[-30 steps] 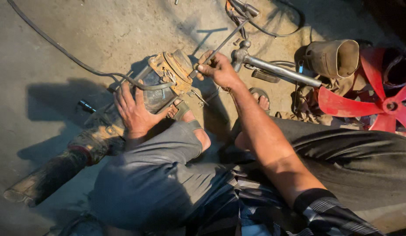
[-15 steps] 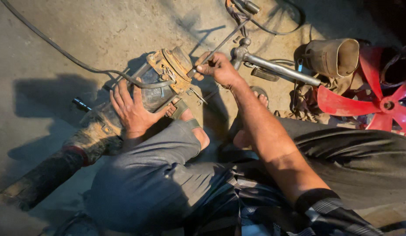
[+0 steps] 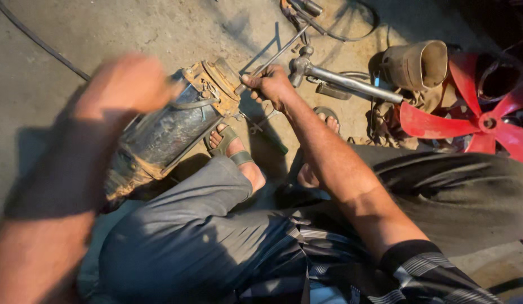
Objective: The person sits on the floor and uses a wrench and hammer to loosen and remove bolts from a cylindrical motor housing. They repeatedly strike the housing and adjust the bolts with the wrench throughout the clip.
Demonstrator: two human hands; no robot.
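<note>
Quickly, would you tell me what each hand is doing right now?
Left hand: blurred, raised over the rusty motor; grip cannot be told.
Right hand: closed on a thin metal rod.

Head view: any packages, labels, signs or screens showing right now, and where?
None in view: no package, label, sign or screen. Only bare parts on the concrete floor: a rusty motor housing, a red fan blade, a metal pipe and a tan cowl.

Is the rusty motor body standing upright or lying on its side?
On its side: the motor body lies along the floor, rusty end cap facing the right hand.
</note>
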